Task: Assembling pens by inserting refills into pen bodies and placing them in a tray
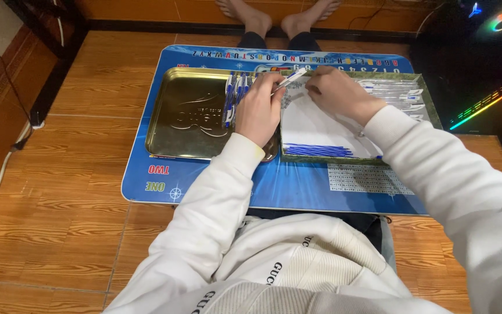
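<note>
Pen in hand over the trays!
Your left hand (259,110) fingers pinch a blue-white pen (290,78); your right hand (337,92) fingers curl at its tip above the green tray (431,110).

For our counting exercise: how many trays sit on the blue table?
2: a gold metal tray on the left, and a green-rimmed tray on the right, partly hidden by hands.

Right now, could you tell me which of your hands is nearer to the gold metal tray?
Left. The left hand is over the right edge of the gold metal tray, holding a pen. The right hand is further right, above the white-lined box.
</note>
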